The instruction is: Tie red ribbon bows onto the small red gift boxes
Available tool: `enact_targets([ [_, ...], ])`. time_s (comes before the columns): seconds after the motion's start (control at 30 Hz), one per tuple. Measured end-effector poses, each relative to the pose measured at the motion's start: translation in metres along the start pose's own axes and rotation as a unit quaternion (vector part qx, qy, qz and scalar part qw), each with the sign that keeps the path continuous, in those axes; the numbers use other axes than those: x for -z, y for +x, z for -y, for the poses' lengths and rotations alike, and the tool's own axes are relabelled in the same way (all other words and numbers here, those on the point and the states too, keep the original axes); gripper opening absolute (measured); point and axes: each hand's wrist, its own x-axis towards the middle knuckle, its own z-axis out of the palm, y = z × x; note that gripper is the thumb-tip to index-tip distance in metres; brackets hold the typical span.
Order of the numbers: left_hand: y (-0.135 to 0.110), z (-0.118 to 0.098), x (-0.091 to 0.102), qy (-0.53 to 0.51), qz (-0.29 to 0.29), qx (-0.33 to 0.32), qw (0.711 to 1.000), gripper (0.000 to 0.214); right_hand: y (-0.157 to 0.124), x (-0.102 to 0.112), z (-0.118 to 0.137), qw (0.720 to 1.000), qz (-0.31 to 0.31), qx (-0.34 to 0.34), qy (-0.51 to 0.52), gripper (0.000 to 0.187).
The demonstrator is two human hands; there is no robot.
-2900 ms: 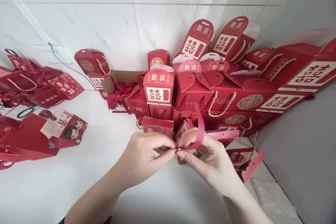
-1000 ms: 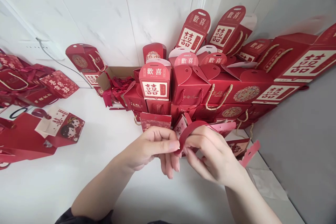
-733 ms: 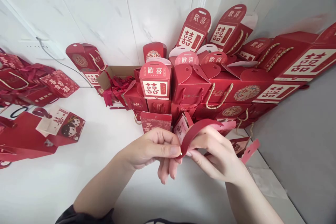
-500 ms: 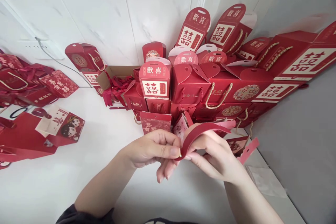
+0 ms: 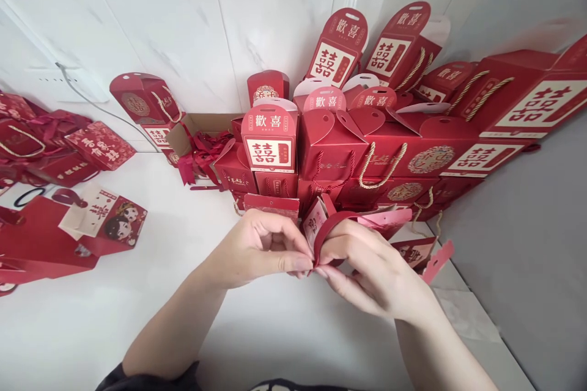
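Observation:
A red strap is bent into a loop between my hands, above the near side of the table. My left hand pinches its end with thumb and fingertips. My right hand is closed on the strap too, which curves over its fingers. The fingertips of both hands meet at the lower end, so what lies between them is partly hidden. Just behind the hands stand a small box with a pink face and a red patterned box, both partly covered by them.
Red gift boxes with cord handles are stacked along the tiled wall. An open carton holds red ribbons. At left lie more red boxes and a box with cartoon figures on the white table. A grey panel borders the right.
Both my hands have drawn closer around the strap's end, and the left fingers have curled in. The strap's loop has become tighter. The camera view has shifted slightly.

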Motion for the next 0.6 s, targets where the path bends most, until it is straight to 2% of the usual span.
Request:
enact_targets([
  [0.13,0.0015,-0.0010,0.0060,-0.024,0.059,0.077,0.995,0.008,-0.0016,-0.0005,-0.0003,0.999,0.011,-0.003,0.048,0.009],
  [0.23,0.0045,0.0014,0.0076,-0.041,0.063,0.093,0.993,0.010,-0.0022,-0.0012,-0.0014,0.998,0.011,-0.007,0.063,0.010],
  [0.43,0.0023,0.0000,0.0059,-0.001,0.044,0.071,0.996,0.013,-0.0029,-0.0021,-0.0038,0.998,0.015,-0.011,0.060,0.008],
  [0.53,0.0027,-0.0009,0.0059,0.053,0.014,0.027,0.998,0.020,-0.0030,-0.0035,-0.0044,0.999,0.015,-0.015,0.048,0.007],
  [0.6,0.0037,0.0001,0.0063,0.066,0.015,0.009,0.998,0.023,-0.0028,-0.0048,-0.0040,0.999,0.019,-0.015,0.047,0.006],
])
